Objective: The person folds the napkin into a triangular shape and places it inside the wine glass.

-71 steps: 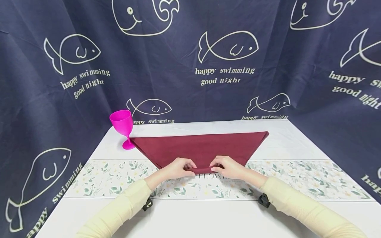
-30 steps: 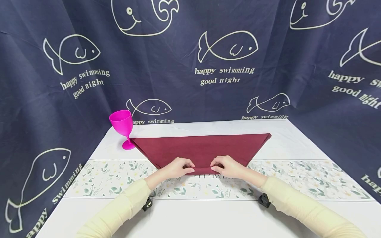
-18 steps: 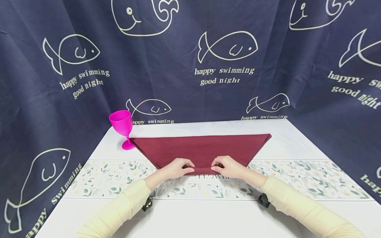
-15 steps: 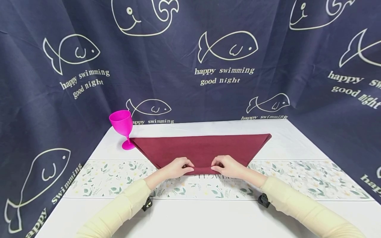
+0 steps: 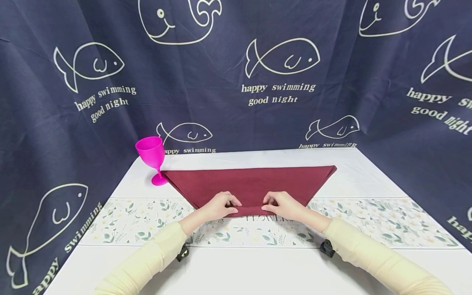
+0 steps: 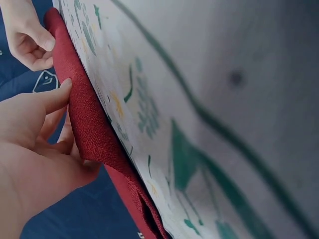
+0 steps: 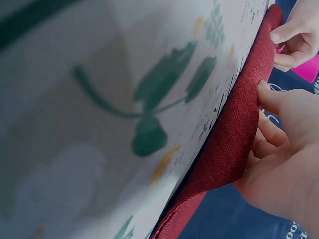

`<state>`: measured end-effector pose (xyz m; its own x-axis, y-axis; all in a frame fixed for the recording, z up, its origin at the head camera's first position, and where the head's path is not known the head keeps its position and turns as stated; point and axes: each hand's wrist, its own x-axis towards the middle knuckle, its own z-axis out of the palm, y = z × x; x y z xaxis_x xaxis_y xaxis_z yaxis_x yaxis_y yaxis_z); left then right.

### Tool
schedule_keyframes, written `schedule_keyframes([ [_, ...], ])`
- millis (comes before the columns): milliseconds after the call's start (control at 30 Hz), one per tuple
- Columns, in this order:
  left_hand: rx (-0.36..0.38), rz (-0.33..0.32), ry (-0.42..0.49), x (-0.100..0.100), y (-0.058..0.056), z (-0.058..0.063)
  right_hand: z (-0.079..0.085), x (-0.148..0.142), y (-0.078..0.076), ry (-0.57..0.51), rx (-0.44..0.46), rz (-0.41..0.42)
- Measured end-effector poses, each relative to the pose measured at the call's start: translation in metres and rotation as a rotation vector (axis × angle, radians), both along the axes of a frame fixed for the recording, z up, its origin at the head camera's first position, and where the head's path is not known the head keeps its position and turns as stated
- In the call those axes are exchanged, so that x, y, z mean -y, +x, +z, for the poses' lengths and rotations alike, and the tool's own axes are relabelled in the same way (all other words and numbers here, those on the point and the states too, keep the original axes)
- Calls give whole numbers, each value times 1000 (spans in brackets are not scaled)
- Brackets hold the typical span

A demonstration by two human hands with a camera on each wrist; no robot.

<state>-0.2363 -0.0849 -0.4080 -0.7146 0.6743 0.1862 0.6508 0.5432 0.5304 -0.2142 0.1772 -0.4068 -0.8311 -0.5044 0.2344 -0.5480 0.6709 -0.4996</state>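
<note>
A dark red cloth napkin [image 5: 247, 184] lies on the table in the head view, wide along its far side and narrow at its near edge. That near edge is turned over into a thick, rounded fold. My left hand [image 5: 219, 205] pinches the fold's left part, thumb on the near side and fingers curled over it. Mirroring it, my right hand [image 5: 284, 205] pinches the right part. Both wrist views show the thumbs against the folded napkin [image 6: 89, 119], with the fingertips partly hidden by the cloth. A short stretch of fold shows between the hands.
A bright pink goblet [image 5: 151, 153] stands upright at the back left, its foot beside the napkin's far left corner. The white table [image 5: 236, 270] carries a band of printed flowers. A dark blue curtain with fish drawings [image 5: 236, 73] hangs behind and at both sides.
The napkin's far right corner has shifted slightly right and toward me. Both hands stay at the near fold; their fingers have risen a little, and the left hand's fingers are spread slightly more.
</note>
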Motion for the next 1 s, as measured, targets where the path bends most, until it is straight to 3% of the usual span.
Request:
schedule_keyframes([
  [167,7,9,34,-2,-1,1,1,0,-1,-27,-48,4],
  [433,46,5,63,-1,0,0,0,1,-3,-28,-92,84],
  [1000,13,-35,-3,1,-2,-3,2,0,3,42,-89,118],
])
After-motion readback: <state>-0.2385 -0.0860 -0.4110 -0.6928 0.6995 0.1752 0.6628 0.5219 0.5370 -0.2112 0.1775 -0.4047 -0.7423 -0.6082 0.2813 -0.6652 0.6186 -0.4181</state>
